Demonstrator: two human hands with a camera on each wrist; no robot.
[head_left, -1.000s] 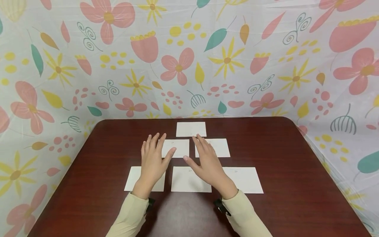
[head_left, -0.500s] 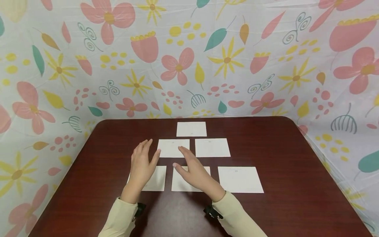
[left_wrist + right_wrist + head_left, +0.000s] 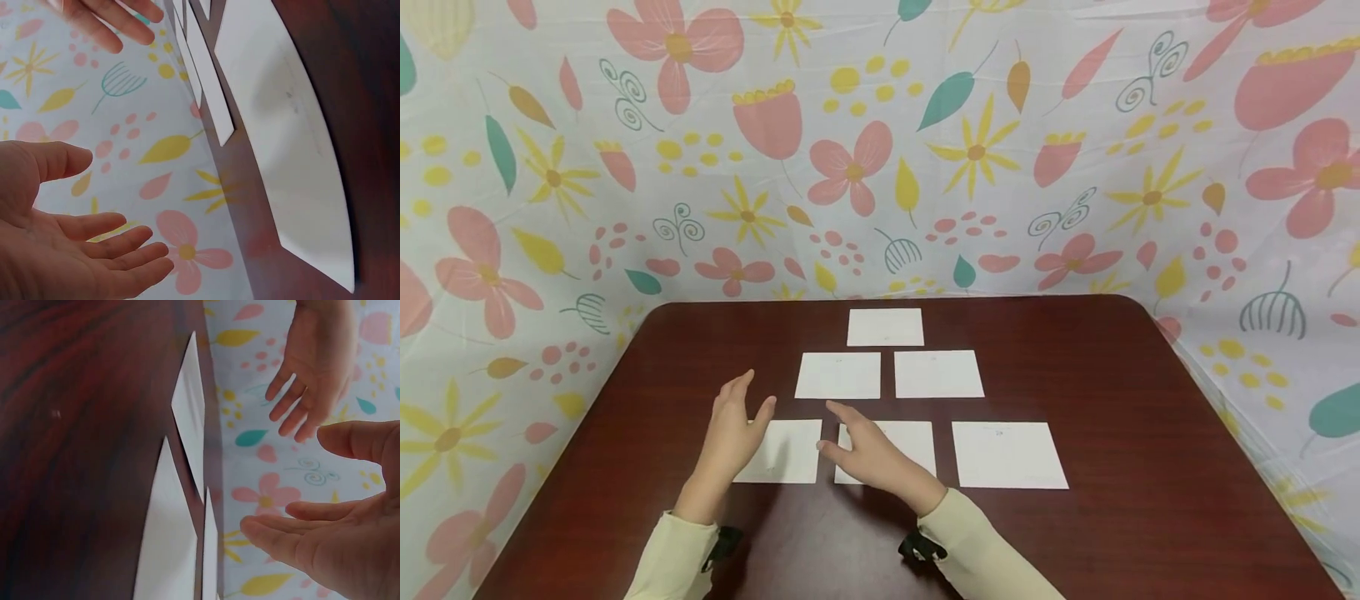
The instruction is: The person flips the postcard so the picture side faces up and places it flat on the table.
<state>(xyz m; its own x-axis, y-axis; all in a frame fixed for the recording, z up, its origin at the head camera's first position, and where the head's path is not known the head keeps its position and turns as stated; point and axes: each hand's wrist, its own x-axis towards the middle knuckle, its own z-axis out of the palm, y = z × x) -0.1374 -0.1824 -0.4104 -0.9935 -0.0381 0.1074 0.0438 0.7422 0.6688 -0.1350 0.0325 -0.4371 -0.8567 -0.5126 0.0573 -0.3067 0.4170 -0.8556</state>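
Head view: high above table's [image 3: 1150, 400] near side, facing forward, down. Wrist views: close, low over table, tipped sideways; both share cards [image 3: 1009, 455], cloth [image 3: 865, 237] beyond table.

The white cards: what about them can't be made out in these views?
- Head: the left end of the front left card is hidden by the left hand.
- Head: part of the front middle card is hidden by the right hand.
- Head: the mark on the front right card is too small to read.
- Left wrist: the mark on the largest-looking card is blurred.
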